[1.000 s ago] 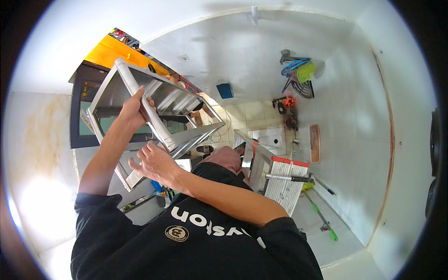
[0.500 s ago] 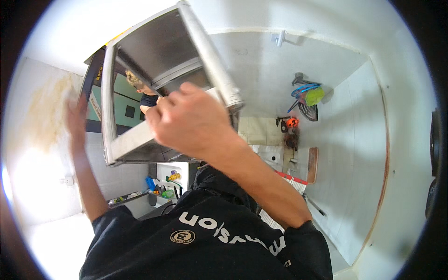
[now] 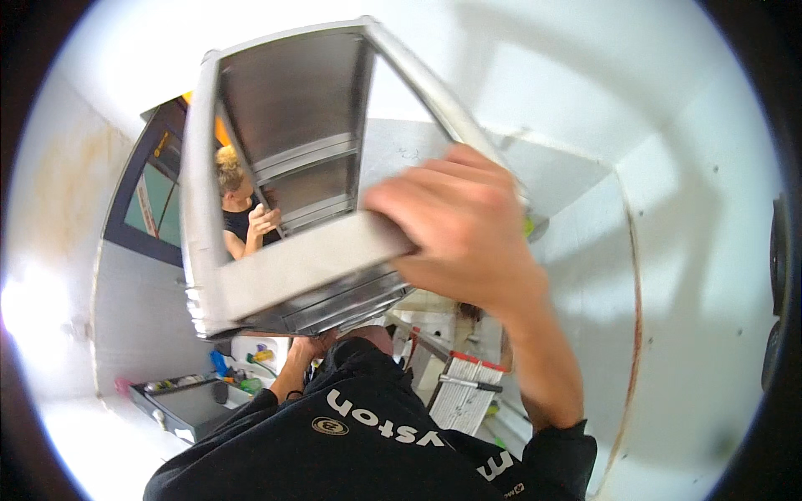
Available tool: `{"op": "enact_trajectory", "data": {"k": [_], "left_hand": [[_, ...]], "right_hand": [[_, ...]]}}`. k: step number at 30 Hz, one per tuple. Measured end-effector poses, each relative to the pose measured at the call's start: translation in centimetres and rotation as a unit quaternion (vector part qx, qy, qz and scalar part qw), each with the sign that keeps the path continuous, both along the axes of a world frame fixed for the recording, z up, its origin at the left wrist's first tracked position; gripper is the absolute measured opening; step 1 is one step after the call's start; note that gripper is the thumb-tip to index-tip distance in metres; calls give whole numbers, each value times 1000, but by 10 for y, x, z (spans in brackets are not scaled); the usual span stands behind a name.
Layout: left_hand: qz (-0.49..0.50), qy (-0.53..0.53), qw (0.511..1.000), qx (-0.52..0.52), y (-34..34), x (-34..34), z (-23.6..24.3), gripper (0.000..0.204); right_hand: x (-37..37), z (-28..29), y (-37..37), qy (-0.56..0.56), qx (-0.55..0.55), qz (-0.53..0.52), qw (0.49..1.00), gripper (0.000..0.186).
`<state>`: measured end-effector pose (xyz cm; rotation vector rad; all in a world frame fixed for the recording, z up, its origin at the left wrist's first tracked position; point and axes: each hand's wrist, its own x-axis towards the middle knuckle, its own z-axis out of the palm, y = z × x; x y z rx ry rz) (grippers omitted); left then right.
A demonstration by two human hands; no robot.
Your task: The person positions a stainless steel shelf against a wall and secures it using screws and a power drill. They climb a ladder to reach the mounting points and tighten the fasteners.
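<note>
A grey metal cabinet frame (image 3: 313,255), open-sided with shelf panels inside, is tilted in front of me at upper middle. My right hand (image 3: 464,225) is closed round the end of its flat front bar, near the right corner. My left hand (image 3: 314,344) is low by my waist, close under the frame's bottom edge. Its fingers are mostly hidden there, so I cannot make out whether it grips the frame. Through the frame's opening, another person (image 3: 242,221) shows with one hand raised.
A stepladder (image 3: 469,386) with a red-edged step stands below right. At lower left is a dark counter (image 3: 200,405) with bottles and cleaning things behind it. A dark-framed window or door (image 3: 150,196) is on the left. White walls (image 3: 576,275) close in on the right.
The frame has turned and come lower, its held corner shifting right with my right hand. My left hand, raised at the left before, is now down near my waist beneath the frame.
</note>
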<state>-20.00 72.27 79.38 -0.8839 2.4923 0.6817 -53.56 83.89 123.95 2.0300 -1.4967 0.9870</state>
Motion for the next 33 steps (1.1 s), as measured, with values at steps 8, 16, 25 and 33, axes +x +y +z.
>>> {"op": "enact_trajectory", "data": {"k": [8,16,25,33], "left_hand": [[675,415,332,511,24,-49,20,18],[684,371,286,559,44,-60,86,14],[631,357,259,638,56,-49,84,28],[696,340,229,590,25,-26,39,39]], "right_hand": [[-24,16,91,-26,8,-62,998,37],[-18,56,198,-530,83,-126,834,105],[9,121,175,-560,169,-278,762,58],[-30,147,305,-592,289,-260,706,40]]}}
